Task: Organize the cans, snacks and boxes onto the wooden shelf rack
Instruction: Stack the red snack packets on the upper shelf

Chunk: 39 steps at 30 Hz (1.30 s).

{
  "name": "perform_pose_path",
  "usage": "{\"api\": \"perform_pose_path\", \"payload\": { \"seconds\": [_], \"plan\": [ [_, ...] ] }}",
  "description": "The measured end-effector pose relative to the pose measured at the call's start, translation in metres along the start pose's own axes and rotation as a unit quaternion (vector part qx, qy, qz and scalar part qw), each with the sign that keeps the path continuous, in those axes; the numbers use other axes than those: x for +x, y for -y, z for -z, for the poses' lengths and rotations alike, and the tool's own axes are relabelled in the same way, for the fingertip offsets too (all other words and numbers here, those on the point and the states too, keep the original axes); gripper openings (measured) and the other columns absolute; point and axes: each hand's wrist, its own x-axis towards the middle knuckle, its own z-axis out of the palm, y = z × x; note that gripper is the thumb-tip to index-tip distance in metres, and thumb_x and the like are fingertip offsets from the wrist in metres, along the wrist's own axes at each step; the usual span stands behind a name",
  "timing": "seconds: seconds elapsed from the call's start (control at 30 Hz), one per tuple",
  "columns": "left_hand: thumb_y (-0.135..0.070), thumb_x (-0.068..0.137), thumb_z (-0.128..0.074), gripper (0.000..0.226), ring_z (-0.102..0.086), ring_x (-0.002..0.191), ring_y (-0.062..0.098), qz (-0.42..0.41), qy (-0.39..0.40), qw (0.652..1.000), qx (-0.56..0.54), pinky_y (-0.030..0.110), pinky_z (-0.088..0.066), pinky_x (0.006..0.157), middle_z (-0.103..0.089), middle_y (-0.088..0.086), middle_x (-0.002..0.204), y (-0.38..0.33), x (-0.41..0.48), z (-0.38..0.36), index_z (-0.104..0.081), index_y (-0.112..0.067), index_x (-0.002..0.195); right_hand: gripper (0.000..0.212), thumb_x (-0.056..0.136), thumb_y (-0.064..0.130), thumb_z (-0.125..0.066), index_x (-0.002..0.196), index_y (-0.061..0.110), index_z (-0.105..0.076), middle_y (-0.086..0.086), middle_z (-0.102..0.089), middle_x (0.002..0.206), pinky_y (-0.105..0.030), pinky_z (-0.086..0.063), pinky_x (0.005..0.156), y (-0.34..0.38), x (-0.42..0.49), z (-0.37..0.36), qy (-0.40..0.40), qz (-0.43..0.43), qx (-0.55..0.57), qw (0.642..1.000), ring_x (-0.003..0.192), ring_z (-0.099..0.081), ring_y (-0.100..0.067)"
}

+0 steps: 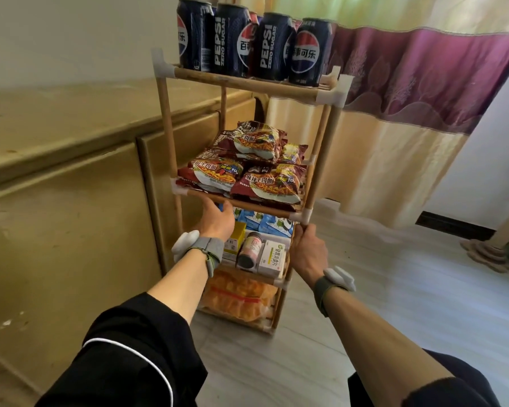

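Nearest the lens, black sleeves (135, 356) and bare forearms, stretched toward the wooden shelf rack (164, 118). Left hand (216, 220) curled round the rack's front rail under the noodle packets (247, 171); right hand (307, 248) wrapped round the rack's front right post. Atop the rack, smooth upright cans (249, 42), tall and crowded to the edge, apt to topple with any tug or tilt. Glossy, crinkled packets edging over that rail, apt to slide off. Below, card boxes (272, 259) and a cylindrical bottle (249, 251); lowest, a soft orange snack bag (238, 301). Round pale wooden dowels, white plastic corner joints (332, 96).
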Motion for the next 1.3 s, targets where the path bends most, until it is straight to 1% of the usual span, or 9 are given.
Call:
{"api": "perform_pose_path", "payload": {
  "seconds": [0.27,0.43,0.6,0.73,0.87,1.03,1.17,1.23,1.3],
  "plan": [
    [-0.035,0.103,-0.047,0.074,-0.034,0.143,0.033,-0.006,0.026,0.998,0.049,0.039,-0.031,0.113,-0.031,0.009,0.159,0.001,0.012,0.025,-0.003,-0.018,0.159,0.029,0.108,0.042,-0.030,0.106,0.017,-0.045,-0.010,-0.066,0.092,-0.050,-0.054,0.074,0.013,-0.012,-0.007,0.022,0.018,0.016,0.999,0.080,-0.063,-0.030],
    [-0.031,0.099,-0.053,0.072,-0.040,0.139,0.034,0.008,0.039,0.998,0.040,0.041,-0.034,0.111,-0.038,0.010,0.155,0.001,0.021,0.040,-0.012,-0.023,0.158,0.026,0.109,0.040,-0.029,0.102,0.018,-0.042,-0.010,-0.060,0.092,-0.039,-0.041,0.067,0.023,-0.014,-0.016,0.017,0.010,-0.004,1.000,0.078,-0.056,-0.030],
    [-0.019,0.098,-0.049,0.081,-0.044,0.134,0.036,0.027,0.044,0.998,0.047,0.040,-0.038,0.108,-0.039,0.012,0.154,0.002,0.030,0.048,0.004,-0.029,0.159,0.027,0.107,0.042,-0.029,0.105,0.018,-0.042,-0.015,-0.065,0.101,-0.046,-0.049,0.074,0.032,-0.017,-0.025,0.024,0.002,-0.004,1.000,0.088,-0.061,-0.037],
    [-0.017,0.097,-0.049,0.083,-0.043,0.135,0.035,0.034,0.044,0.997,0.059,0.038,-0.038,0.106,-0.037,0.012,0.155,0.002,0.042,0.049,0.005,-0.027,0.159,0.026,0.108,0.038,-0.029,0.107,0.016,-0.042,-0.017,-0.065,0.105,-0.041,-0.042,0.071,0.043,-0.017,-0.028,0.024,-0.025,-0.003,0.999,0.093,-0.061,-0.038],
    [-0.013,0.098,-0.046,0.083,-0.043,0.133,0.036,0.031,0.050,0.996,0.073,0.037,-0.040,0.099,-0.034,0.012,0.156,0.003,0.043,0.046,0.009,-0.025,0.159,0.022,0.109,0.038,-0.028,0.106,0.019,-0.038,-0.014,-0.064,0.103,-0.044,-0.048,0.075,0.044,-0.016,-0.027,0.026,-0.027,0.007,0.999,0.092,-0.062,-0.037],
    [-0.011,0.094,-0.048,0.088,-0.045,0.132,0.037,0.017,0.018,0.996,0.084,0.043,-0.041,0.108,-0.037,0.014,0.153,0.005,0.039,0.039,0.010,-0.022,0.158,0.021,0.108,0.039,-0.029,0.105,0.020,-0.039,-0.010,-0.063,0.097,-0.048,-0.052,0.077,0.042,-0.014,-0.026,0.037,-0.013,0.010,0.999,0.087,-0.062,-0.032],
    [-0.015,0.095,-0.051,0.067,-0.038,0.137,0.038,0.044,0.052,0.989,0.133,0.045,-0.037,0.112,-0.031,0.018,0.155,0.010,0.035,0.026,-0.021,-0.003,0.153,0.021,0.108,0.041,-0.030,0.104,0.023,-0.040,-0.009,-0.064,0.097,-0.048,-0.054,0.078,0.034,-0.012,-0.020,0.053,0.016,0.010,0.998,0.086,-0.063,-0.030],
    [-0.022,0.094,-0.055,0.055,-0.045,0.132,0.035,0.026,0.098,0.979,0.179,0.041,-0.041,0.108,-0.044,0.015,0.149,0.016,0.029,0.015,-0.042,-0.008,0.146,0.020,0.108,0.041,-0.033,0.103,0.023,-0.042,-0.005,-0.063,0.095,-0.044,-0.053,0.075,0.028,-0.010,-0.015,0.060,0.032,0.013,0.998,0.083,-0.062,-0.026],
    [-0.028,0.095,-0.058,0.050,-0.048,0.131,0.030,-0.017,0.141,0.970,0.198,0.034,-0.041,0.105,-0.050,0.007,0.147,0.022,0.021,0.004,-0.051,-0.015,0.143,0.020,0.107,0.040,-0.037,0.101,0.022,-0.044,-0.003,-0.062,0.095,-0.039,-0.050,0.072,0.024,-0.008,-0.012,0.066,0.053,0.006,0.996,0.081,-0.060,-0.022]
  ]
}}
